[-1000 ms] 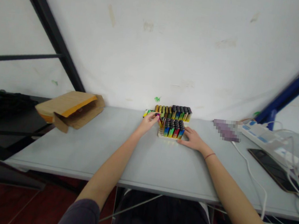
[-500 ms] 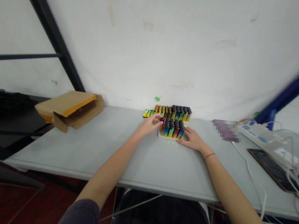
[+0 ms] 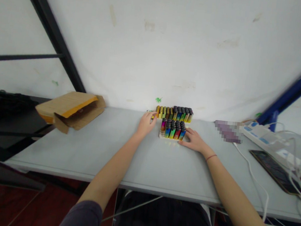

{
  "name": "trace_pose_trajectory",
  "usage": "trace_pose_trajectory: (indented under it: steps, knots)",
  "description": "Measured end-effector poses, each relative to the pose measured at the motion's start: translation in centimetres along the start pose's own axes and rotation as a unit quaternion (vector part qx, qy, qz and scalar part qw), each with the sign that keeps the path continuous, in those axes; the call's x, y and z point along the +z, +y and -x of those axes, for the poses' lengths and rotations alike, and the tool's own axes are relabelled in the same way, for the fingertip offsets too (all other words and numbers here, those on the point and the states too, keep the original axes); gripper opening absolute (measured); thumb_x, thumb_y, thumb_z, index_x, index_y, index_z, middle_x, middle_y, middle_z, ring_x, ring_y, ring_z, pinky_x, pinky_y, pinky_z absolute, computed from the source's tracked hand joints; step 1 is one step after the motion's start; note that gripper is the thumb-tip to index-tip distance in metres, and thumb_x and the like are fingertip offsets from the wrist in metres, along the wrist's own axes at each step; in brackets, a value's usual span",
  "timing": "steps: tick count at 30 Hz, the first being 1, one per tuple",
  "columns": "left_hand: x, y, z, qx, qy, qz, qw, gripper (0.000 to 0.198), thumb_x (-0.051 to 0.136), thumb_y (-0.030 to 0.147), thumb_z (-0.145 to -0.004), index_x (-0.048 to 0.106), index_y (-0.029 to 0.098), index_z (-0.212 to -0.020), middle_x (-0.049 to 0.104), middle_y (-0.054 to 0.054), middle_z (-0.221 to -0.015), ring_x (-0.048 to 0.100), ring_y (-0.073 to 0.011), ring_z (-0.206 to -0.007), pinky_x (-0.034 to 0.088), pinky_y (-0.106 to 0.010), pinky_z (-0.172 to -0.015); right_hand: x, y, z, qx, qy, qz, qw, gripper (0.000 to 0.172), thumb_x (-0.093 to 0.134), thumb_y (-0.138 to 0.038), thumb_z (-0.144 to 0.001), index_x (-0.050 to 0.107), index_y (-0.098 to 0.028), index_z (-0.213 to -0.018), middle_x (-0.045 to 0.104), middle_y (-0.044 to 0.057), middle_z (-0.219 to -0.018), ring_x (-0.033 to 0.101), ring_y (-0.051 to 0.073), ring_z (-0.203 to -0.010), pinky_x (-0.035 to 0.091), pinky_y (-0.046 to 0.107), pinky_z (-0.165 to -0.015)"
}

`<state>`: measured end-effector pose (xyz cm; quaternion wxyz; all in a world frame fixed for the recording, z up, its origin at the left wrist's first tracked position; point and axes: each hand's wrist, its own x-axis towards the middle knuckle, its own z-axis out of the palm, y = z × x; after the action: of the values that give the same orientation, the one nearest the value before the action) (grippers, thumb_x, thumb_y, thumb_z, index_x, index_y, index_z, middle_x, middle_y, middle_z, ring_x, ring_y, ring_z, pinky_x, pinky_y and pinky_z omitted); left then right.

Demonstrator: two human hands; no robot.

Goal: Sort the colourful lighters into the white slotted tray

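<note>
My left hand (image 3: 146,123) is over the loose lighters (image 3: 152,116) lying at the left end of the back row and mostly covers them. Its fingers are slightly bent, with a gap between thumb and forefinger. A clear-based tray (image 3: 162,134) in front holds several upright lighters (image 3: 175,130) with black tops and shiny coloured bodies. One purple-red lighter (image 3: 163,124) stands at its left end, beside bare tray space. My right hand (image 3: 194,140) lies against the tray's right end, thumb and fingers spread.
Behind the tray stand more lighters, yellow-bodied (image 3: 163,112) and dark-topped (image 3: 182,114). An opened cardboard box (image 3: 71,109) lies at the left. To the right are a power strip (image 3: 270,142), white cables (image 3: 256,180) and a phone (image 3: 272,171). A wall closes off the back.
My left hand has left the purple-red lighter, which now stands in the tray, and moved left and back over the loose lighters. My right hand has stayed at the tray's right end.
</note>
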<state>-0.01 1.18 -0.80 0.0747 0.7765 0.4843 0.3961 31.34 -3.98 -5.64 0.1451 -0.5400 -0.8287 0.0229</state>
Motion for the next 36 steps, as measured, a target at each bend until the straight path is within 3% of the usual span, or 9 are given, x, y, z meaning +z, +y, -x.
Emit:
trace_pose_trajectory:
  steps: [2, 6, 12, 16, 20, 23, 29, 33, 36]
  knots:
    - [-0.6, -0.6, 0.2, -0.069, -0.015, -0.099, 0.993, 0.045, 0.042, 0.021, -0.101, 0.06, 0.018, -0.142, 0.063, -0.016, -0.147, 0.056, -0.0279, -0.137, 0.043, -0.045, -0.118, 0.0, 0.1, 0.0, 0.002, 0.001, 0.0, 1.0, 0.084, 0.057, -0.077, -0.09, 0.059, -0.018, -0.15, 0.051, 0.018, -0.16, 0.048, 0.041, -0.145, 0.04, 0.055, -0.12]
    - [-1.2, -1.7, 0.6, -0.14, -0.133, -0.202, 0.96, 0.054, 0.035, 0.025, -0.104, 0.046, 0.022, -0.157, 0.041, -0.01, -0.168, 0.039, -0.0307, -0.153, 0.037, -0.052, -0.122, 0.1, 0.1, 0.0, 0.001, -0.001, -0.002, 1.0, 0.085, 0.055, -0.078, -0.09, 0.058, -0.02, -0.151, 0.051, 0.017, -0.16, 0.047, 0.04, -0.147, 0.04, 0.054, -0.12]
    - [-2.4, -1.1, -0.1, -0.195, -0.178, -0.23, 0.937, 0.053, 0.03, 0.038, -0.107, 0.064, 0.01, -0.135, 0.067, -0.021, -0.139, 0.064, -0.0332, -0.128, 0.05, -0.045, -0.106, 0.0, 0.1, 0.0, -0.001, -0.001, -0.009, 1.0, 0.085, 0.055, -0.078, -0.089, 0.056, -0.021, -0.153, 0.05, 0.016, -0.161, 0.047, 0.041, -0.147, 0.039, 0.056, -0.12]
    - [-3.0, -1.0, -0.2, -0.199, -0.142, -0.253, 0.936, 0.054, 0.038, 0.049, -0.105, 0.065, 0.012, -0.133, 0.068, -0.02, -0.136, 0.063, -0.0338, -0.127, 0.05, -0.04, -0.103, -0.1, 0.0, 0.0, 0.007, -0.01, -0.004, 1.0, 0.089, 0.056, -0.079, -0.089, 0.056, -0.017, -0.152, 0.049, 0.019, -0.161, 0.046, 0.041, -0.147, 0.039, 0.056, -0.121]
    - [-2.7, -2.0, -0.2, -0.191, -0.177, -0.269, 0.927, 0.049, 0.053, 0.049, -0.1, 0.069, 0.015, -0.131, 0.067, -0.019, -0.136, 0.064, -0.0313, -0.126, 0.05, -0.034, -0.099, -0.2, -0.2, 0.0, 0.011, -0.011, -0.003, 1.0, 0.089, 0.057, -0.078, -0.088, 0.057, -0.015, -0.152, 0.048, 0.021, -0.161, 0.046, 0.042, -0.147, 0.039, 0.055, -0.121]
    - [-2.6, -2.9, -0.6, -0.207, -0.2, -0.265, 0.92, 0.038, 0.06, 0.045, -0.095, 0.076, 0.016, -0.112, 0.075, -0.019, -0.117, 0.071, -0.0303, -0.112, 0.053, -0.031, -0.088, -0.3, -0.2, 0.1, 0.009, -0.011, -0.004, 1.0, 0.088, 0.055, -0.078, -0.089, 0.056, -0.015, -0.152, 0.048, 0.02, -0.162, 0.045, 0.041, -0.148, 0.038, 0.056, -0.122]
    - [-2.8, -4.2, -0.8, -0.207, -0.172, -0.183, 0.946, 0.018, 0.073, 0.037, -0.083, 0.069, 0.02, -0.081, 0.075, -0.013, -0.081, 0.074, -0.0299, -0.092, 0.05, -0.031, -0.073, -0.1, 0.0, 0.1, 0.006, -0.006, -0.004, 1.0, 0.086, 0.055, -0.077, -0.09, 0.055, -0.018, -0.153, 0.049, 0.019, -0.161, 0.045, 0.042, -0.147, 0.038, 0.057, -0.121]
    - [-1.9, -3.6, -0.6, -0.181, -0.065, 0.017, 0.981, 0.019, 0.07, 0.03, -0.085, 0.057, 0.023, -0.095, 0.069, -0.002, -0.079, 0.069, -0.0205, -0.081, 0.048, -0.027, -0.071, -0.1, 0.1, 0.1, -0.005, -0.002, -0.013, 1.0, 0.083, 0.056, -0.076, -0.09, 0.056, -0.021, -0.153, 0.052, 0.017, -0.159, 0.047, 0.043, -0.146, 0.039, 0.059, -0.119]
    - [-0.6, -2.3, -0.4, -0.225, -0.033, 0.221, 0.948, 0.021, 0.06, 0.036, -0.095, 0.045, 0.025, -0.106, 0.062, 0.006, -0.075, 0.064, -0.0123, -0.062, 0.046, -0.022, -0.063, -0.3, 0.0, 0.1, -0.007, -0.006, -0.015, 1.0, 0.081, 0.056, -0.076, -0.09, 0.058, -0.022, -0.151, 0.052, 0.017, -0.159, 0.047, 0.041, -0.146, 0.039, 0.057, -0.12]
